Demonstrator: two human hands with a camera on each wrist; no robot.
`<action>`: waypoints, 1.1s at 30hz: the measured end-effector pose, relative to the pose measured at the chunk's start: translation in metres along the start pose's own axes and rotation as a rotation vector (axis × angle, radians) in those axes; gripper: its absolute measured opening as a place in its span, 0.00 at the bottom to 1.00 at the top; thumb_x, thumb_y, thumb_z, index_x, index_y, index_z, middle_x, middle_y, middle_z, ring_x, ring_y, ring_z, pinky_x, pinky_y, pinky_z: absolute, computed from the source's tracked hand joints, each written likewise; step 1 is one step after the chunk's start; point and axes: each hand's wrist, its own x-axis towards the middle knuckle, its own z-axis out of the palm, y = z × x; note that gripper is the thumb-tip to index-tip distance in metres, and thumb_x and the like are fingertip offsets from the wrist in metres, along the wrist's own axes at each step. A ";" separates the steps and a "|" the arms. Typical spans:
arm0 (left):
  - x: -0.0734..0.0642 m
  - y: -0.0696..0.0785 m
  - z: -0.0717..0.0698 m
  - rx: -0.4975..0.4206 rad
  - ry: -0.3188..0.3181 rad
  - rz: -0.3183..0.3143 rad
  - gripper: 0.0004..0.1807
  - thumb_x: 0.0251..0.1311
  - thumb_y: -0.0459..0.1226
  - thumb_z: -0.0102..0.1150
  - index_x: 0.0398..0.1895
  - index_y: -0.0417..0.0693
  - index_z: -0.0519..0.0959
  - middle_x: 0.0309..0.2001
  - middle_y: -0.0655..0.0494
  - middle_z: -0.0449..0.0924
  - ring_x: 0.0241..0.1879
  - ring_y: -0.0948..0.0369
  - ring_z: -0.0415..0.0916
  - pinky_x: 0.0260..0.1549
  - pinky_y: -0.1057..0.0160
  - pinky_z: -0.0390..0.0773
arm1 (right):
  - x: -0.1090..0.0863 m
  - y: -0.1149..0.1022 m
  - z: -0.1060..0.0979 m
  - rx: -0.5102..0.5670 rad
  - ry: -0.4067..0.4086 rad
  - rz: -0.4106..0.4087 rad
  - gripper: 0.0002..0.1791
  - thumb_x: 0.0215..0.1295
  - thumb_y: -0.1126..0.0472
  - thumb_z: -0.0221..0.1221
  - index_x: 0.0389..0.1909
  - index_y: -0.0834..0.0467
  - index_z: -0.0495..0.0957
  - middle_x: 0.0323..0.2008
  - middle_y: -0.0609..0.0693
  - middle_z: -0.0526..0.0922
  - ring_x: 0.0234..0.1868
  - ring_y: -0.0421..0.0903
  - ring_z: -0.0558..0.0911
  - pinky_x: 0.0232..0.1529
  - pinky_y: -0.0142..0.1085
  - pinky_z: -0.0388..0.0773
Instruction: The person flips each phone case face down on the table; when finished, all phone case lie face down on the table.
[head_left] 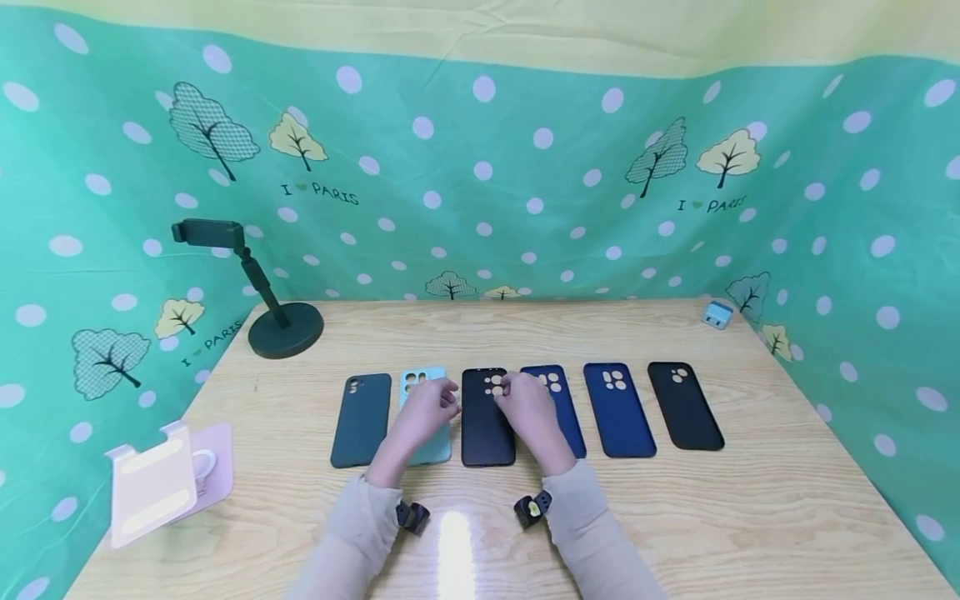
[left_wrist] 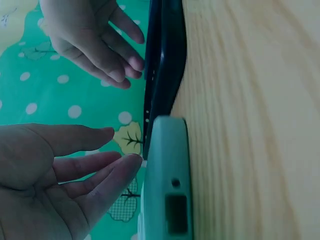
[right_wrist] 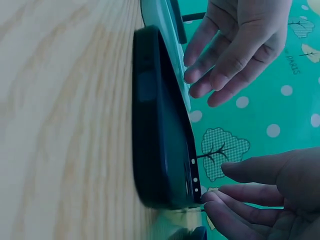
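Several phone cases lie in a row on the table. My left hand (head_left: pixel 427 406) hovers over the light blue phone case (head_left: pixel 431 450), its fingers loosely bent and holding nothing. Beside that lies a black phone case (head_left: pixel 487 429) with round camera holes at its top. My right hand (head_left: pixel 528 406) is above the black case's upper right edge and partly covers a blue phone case (head_left: pixel 570 421). In the right wrist view its thumb and fingers are apart with nothing between them; whether a fingertip touches the black case's edge, I cannot tell.
A dark teal case (head_left: pixel 362 425) lies at the row's left end; a navy case (head_left: pixel 621 417) and another black case (head_left: pixel 686 412) lie right. Around stand a black phone stand (head_left: pixel 287 329), a pink folding stand (head_left: pixel 153 492) and a small light blue block (head_left: pixel 717 315).
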 end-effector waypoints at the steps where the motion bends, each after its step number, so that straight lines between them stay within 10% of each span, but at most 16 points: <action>1: 0.001 0.001 0.000 -0.001 -0.003 -0.004 0.17 0.58 0.29 0.63 0.50 0.31 0.78 0.38 0.43 0.84 0.39 0.53 0.83 0.38 0.59 0.84 | 0.000 0.001 0.000 -0.005 -0.005 0.002 0.11 0.60 0.61 0.65 0.43 0.61 0.84 0.29 0.49 0.83 0.30 0.43 0.79 0.28 0.35 0.77; 16: 0.007 0.012 0.007 0.063 -0.068 -0.109 0.21 0.59 0.31 0.63 0.54 0.29 0.76 0.37 0.42 0.84 0.34 0.55 0.82 0.33 0.60 0.83 | -0.001 0.007 0.001 -0.034 -0.017 0.025 0.13 0.59 0.63 0.66 0.44 0.63 0.83 0.37 0.55 0.85 0.37 0.48 0.83 0.35 0.40 0.82; 33: 0.006 0.012 0.011 0.089 -0.078 -0.076 0.22 0.58 0.30 0.63 0.56 0.30 0.74 0.39 0.42 0.83 0.39 0.53 0.81 0.40 0.57 0.83 | -0.001 0.011 0.005 0.035 -0.073 -0.009 0.14 0.58 0.73 0.63 0.47 0.69 0.80 0.40 0.59 0.84 0.44 0.52 0.84 0.43 0.42 0.84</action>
